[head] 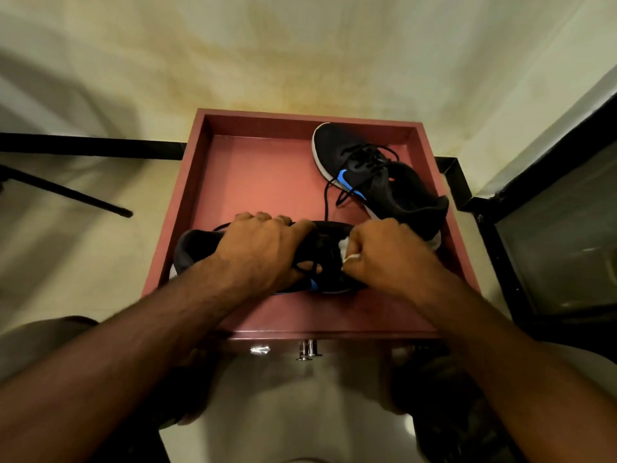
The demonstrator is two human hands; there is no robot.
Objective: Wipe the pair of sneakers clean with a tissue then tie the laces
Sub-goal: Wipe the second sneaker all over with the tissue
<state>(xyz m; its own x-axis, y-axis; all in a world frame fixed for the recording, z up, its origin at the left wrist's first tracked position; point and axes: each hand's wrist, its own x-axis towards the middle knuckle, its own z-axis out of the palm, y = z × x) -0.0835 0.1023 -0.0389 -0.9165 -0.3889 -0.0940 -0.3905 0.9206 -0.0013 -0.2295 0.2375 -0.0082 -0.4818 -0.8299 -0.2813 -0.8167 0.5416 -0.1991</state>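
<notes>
Hands (263,248) cover near sneaker (193,248); tissue (345,250) mostly hidden.

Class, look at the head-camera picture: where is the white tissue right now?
The tissue is bunched in the right hand, pressed against the near sneaker that the left hand grips, at the front of the red tray.
</notes>
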